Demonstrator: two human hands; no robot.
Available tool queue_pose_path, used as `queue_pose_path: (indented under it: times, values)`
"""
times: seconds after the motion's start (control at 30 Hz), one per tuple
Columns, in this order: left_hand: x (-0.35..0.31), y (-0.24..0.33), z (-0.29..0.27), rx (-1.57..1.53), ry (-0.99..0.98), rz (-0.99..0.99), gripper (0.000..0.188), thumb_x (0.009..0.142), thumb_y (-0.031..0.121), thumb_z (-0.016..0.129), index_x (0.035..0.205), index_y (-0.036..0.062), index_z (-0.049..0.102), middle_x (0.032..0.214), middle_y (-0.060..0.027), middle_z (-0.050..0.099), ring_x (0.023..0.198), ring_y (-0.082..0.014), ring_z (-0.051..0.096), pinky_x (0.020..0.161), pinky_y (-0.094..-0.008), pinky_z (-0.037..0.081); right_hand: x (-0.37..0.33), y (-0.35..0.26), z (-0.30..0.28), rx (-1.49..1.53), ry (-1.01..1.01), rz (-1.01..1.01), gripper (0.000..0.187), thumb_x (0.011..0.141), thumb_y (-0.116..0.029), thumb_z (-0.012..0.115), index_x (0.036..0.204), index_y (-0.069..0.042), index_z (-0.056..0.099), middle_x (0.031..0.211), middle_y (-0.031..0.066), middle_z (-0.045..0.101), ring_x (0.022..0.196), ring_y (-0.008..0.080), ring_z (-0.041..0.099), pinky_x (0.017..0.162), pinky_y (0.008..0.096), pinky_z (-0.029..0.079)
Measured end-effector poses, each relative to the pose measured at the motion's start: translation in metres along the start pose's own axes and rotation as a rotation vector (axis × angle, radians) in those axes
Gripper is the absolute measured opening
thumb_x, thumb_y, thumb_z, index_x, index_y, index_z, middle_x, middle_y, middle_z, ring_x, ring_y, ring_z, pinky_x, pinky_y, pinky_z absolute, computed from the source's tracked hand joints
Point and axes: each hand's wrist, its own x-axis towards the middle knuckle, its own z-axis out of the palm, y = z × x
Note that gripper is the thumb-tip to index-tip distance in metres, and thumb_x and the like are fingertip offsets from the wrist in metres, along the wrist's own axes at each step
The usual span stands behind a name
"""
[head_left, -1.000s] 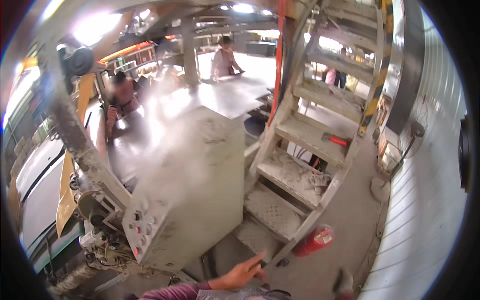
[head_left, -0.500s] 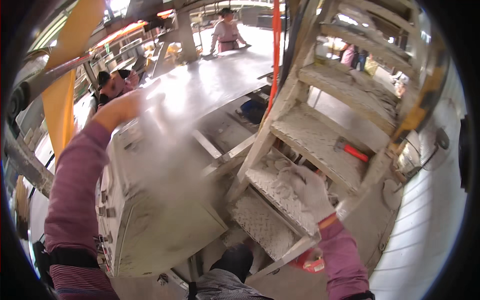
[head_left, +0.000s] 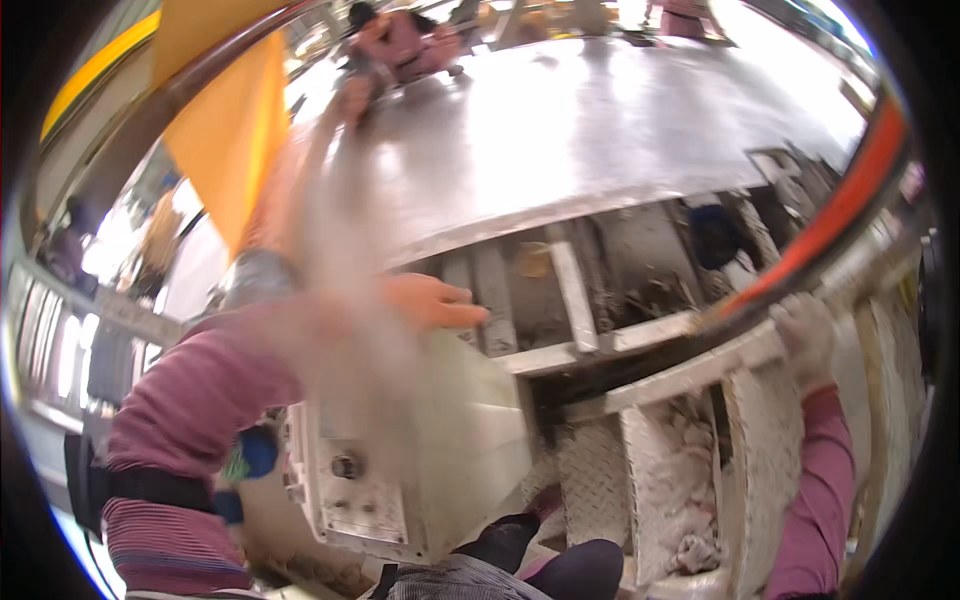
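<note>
My left hand (head_left: 435,300) is stretched out over the top of a cream metal control box (head_left: 470,430), its fingers extended and holding nothing. A pale smear over the picture blurs the wrist, and I cannot tell whether the palm touches the box. My right hand (head_left: 805,335), in a dusty whitish glove, is closed round the side rail (head_left: 700,370) of a dusty metal stair ladder. Below that rail a whitish crumpled heap (head_left: 685,465) lies on one of the steps.
A large shiny metal table (head_left: 600,130) spans the far side, with a person (head_left: 400,45) at its far edge. Dirty frame bars (head_left: 572,290) lie below its near edge. A red-orange strip (head_left: 840,215) slants down at right; yellow sheeting (head_left: 235,130) hangs at left.
The view has swung, bringing the table nearer and the ladder lower right. My left hand has come over the control box. My right hand has gone from a step to the side rail.
</note>
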Motion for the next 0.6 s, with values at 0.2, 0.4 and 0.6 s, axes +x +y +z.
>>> queue_pose_path:
  times: [0.2, 0.4, 0.6]
  values:
    - [-0.008, 0.005, -0.003, -0.139, -0.138, -0.113, 0.065, 0.091, 0.059, 0.041, 0.137, 0.0125, 0.046, 0.132, -0.0194, 0.052, 0.118, -0.0357, 0.051, 0.102, -0.0405, 0.037, 0.051, -0.025, 0.007, -0.271, -0.161, -0.210, 0.013, 0.065, -0.007, 0.064, 0.072, -0.011, 0.054, 0.066, 0.0056, 0.046, 0.068, 0.0247, 0.051, 0.059, 0.0390, 0.041]
    - [-0.024, 0.006, 0.001, -0.533, 0.127, -0.236, 0.057, 0.090, 0.042, 0.054, 0.135, 0.0078, 0.047, 0.130, -0.0181, 0.053, 0.117, -0.0332, 0.052, 0.099, -0.0403, 0.039, 0.065, -0.026, -0.009, -0.234, -0.198, -0.234, 0.011, 0.076, -0.012, 0.064, 0.086, -0.012, 0.059, 0.067, 0.0024, 0.049, 0.065, 0.0210, 0.051, 0.056, 0.0353, 0.041]
    - [-0.008, 0.014, -0.004, -0.246, 0.240, -0.300, 0.060, 0.089, 0.041, 0.053, 0.138, 0.0066, 0.043, 0.134, -0.0158, 0.050, 0.122, -0.0325, 0.047, 0.103, -0.0401, 0.034, 0.068, -0.022, 0.010, -0.225, -0.318, -0.241, 0.014, 0.074, -0.014, 0.066, 0.087, -0.011, 0.060, 0.064, 0.0020, 0.048, 0.063, 0.0195, 0.052, 0.054, 0.0349, 0.042]
